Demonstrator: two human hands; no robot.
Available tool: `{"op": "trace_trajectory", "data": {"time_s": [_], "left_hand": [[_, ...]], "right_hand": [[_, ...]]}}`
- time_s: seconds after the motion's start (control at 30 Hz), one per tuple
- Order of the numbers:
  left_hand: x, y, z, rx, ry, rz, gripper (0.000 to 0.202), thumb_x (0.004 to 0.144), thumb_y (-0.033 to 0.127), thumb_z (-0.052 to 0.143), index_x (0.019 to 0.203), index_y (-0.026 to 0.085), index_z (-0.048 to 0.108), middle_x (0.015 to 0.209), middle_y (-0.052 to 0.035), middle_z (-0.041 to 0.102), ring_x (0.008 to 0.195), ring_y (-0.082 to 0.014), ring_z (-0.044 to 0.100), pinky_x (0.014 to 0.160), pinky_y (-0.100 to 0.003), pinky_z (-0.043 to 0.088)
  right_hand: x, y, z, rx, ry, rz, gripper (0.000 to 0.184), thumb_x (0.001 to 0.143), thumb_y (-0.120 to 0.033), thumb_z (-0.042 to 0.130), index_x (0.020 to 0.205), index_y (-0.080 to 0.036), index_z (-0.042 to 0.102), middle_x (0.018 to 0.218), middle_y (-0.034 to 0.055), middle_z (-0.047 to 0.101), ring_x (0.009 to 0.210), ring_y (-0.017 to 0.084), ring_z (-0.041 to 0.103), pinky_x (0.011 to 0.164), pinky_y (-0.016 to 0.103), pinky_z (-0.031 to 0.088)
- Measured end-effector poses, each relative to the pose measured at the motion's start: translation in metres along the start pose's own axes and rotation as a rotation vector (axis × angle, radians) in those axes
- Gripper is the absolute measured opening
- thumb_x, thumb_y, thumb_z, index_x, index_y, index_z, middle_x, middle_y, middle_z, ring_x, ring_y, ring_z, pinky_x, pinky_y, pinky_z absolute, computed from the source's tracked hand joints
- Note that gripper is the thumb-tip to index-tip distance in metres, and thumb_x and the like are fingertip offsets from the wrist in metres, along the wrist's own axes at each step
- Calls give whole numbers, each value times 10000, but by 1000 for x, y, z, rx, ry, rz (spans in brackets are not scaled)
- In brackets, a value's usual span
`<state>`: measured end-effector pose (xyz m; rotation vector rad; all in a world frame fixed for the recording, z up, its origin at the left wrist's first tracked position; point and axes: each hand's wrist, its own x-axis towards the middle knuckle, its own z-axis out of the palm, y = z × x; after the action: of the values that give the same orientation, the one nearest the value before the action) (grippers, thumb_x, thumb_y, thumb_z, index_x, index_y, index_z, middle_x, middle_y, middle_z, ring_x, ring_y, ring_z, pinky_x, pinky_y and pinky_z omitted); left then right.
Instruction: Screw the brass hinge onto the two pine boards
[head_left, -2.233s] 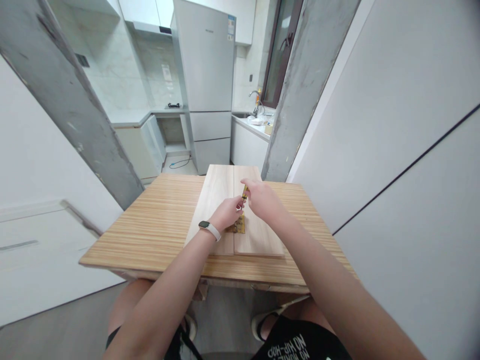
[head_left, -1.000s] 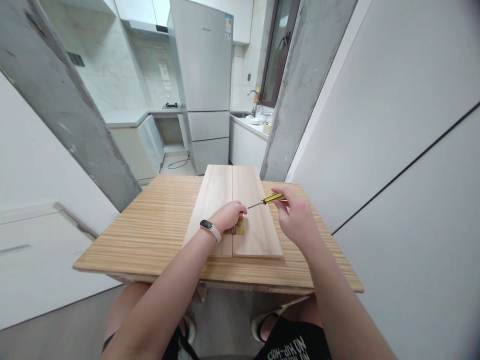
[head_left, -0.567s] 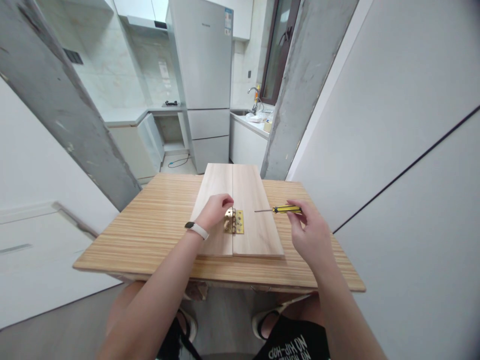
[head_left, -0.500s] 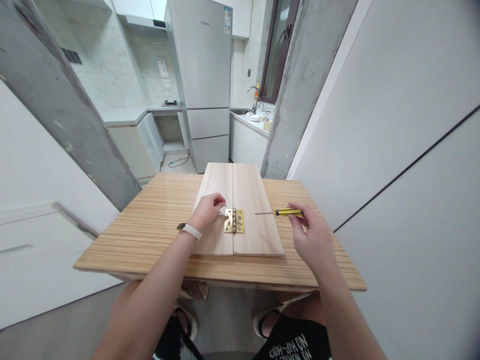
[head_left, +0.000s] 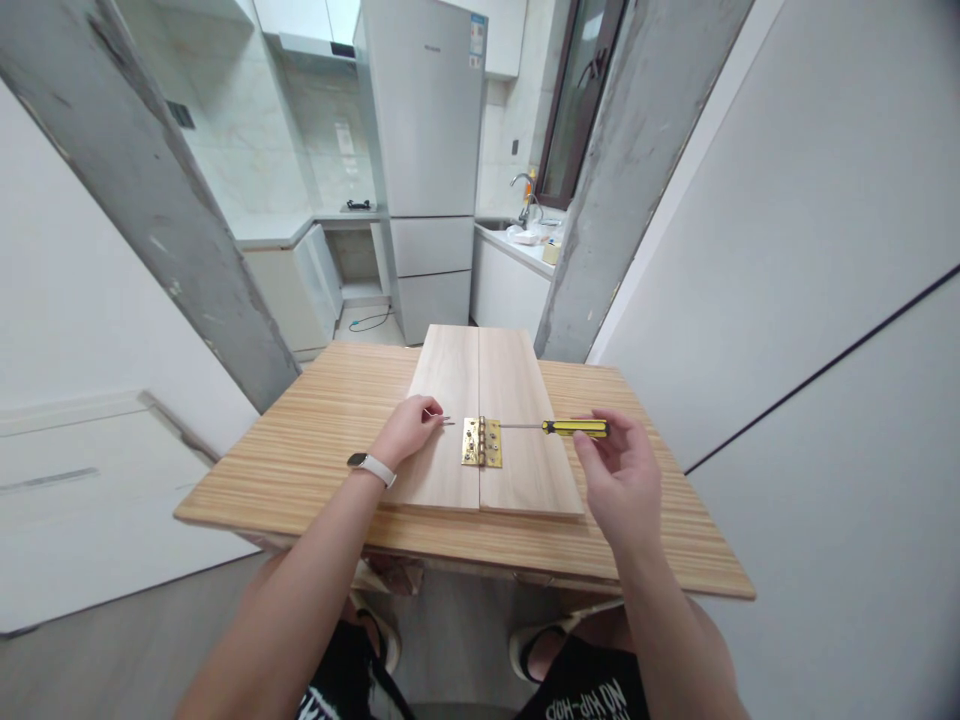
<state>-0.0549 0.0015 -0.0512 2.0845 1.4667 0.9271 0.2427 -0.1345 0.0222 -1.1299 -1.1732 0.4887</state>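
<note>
Hands have drawn apart: the left hand (head_left: 405, 430) now pinches a small silver screw (head_left: 445, 420) left of the brass hinge (head_left: 481, 442), uncovered across 2 pale wooden boards (head_left: 450, 420); the right hand (head_left: 622, 480) grips the yellow-handled screwdriver (head_left: 574, 427), lifted right, above the striped desk (head_left: 315, 450).

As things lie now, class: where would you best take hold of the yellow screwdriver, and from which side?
Grip the screwdriver by its yellow-and-black handle, coming from the right. It lies roughly level, with the thin bare shaft pointing left toward the brass hinge; the handle is the thick end. The right hand already holds it there with its fingers.
</note>
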Motion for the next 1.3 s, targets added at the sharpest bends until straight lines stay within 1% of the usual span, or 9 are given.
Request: {"op": "trace_trajectory", "data": {"time_s": [0.13, 0.27, 0.3, 0.37, 0.47, 0.67, 0.87, 1.13, 1.3], "left_hand": [[-12, 2, -2, 42, 14, 39, 145, 879, 274, 654, 973, 200, 735, 980, -81, 696, 877, -224, 658, 836, -358, 529], [-28, 4, -5, 59, -2, 65, 212, 910, 287, 639, 1090, 211, 721, 1124, -104, 651, 1027, -242, 651, 957, -382, 524], [-32, 4, -5, 67, -2, 69, 228, 916, 290, 637, 1118, 214, 713, 1142, -108, 642, 1064, -248, 642, 983, -389, 516], [-38, 5, -4, 90, 4, 76, 260, 921, 289, 641, 1166, 222, 697, 1165, -112, 628, 1113, -259, 622, 1026, -410, 497], [-45, 5, -1, 132, 28, 91, 276, 922, 278, 648, 1191, 228, 681, 1187, -116, 618, 1153, -277, 598, 1063, -447, 468], [-52, 3, 6, 187, 58, 116, 253, 946, 263, 620, 1193, 229, 666, 1210, -112, 617, 1176, -288, 575, 1079, -474, 442], [-53, 2, 6, 199, 73, 116, 254, 945, 268, 630, 1193, 224, 661, 1202, -110, 612, 1167, -286, 571, 1071, -475, 451], [-53, 1, 6, 191, 72, 112, 252, 946, 269, 631, 1191, 222, 662, 1199, -112, 604, 1159, -286, 571, 1068, -483, 451], [-52, -1, 7, 183, 76, 118, 254, 941, 261, 636, 1190, 224, 664, 1189, -110, 602, 1160, -285, 572, 1072, -486, 447]], "right_hand": [[10, -9, 24, 253, -63, 41, 240, 918, -316, 634, 1135, -264, 546, 1086, 66, 688, 1091, 248, 709, 1013, 493, 530], [25, -20, 56, 407, -69, 59, 85, 911, -316, 533, 977, -268, 508, 822, -1, 539, 764, 177, 642, 761, 354, 550], [30, -23, 65, 415, -89, 74, 92, 926, -356, 504, 932, -265, 490, 765, -11, 498, 678, 169, 593, 679, 330, 529], [40, -26, 82, 445, -113, 86, 237, 958, -455, 468, 825, -262, 432, 673, -38, 416, 546, 146, 480, 557, 292, 462], [54, -22, 106, 533, -161, 140, 426, 968, -562, 487, 697, -252, 381, 588, -57, 369, 460, 117, 373, 460, 261, 362], [68, 5, 141, 631, -210, 225, 474, 934, -517, 596, 615, -234, 389, 499, -78, 350, 403, 79, 311, 396, 220, 264], [68, 16, 155, 608, -210, 231, 490, 915, -478, 622, 559, -227, 398, 460, -68, 359, 392, 77, 306, 374, 220, 247], [68, 20, 159, 562, -224, 225, 482, 932, -458, 601, 561, -231, 393, 462, -66, 368, 395, 82, 328, 388, 226, 270], [70, 19, 161, 527, -283, 239, 500, 931, -489, 600, 562, -235, 379, 463, -69, 362, 392, 80, 309, 386, 227, 257]]}}
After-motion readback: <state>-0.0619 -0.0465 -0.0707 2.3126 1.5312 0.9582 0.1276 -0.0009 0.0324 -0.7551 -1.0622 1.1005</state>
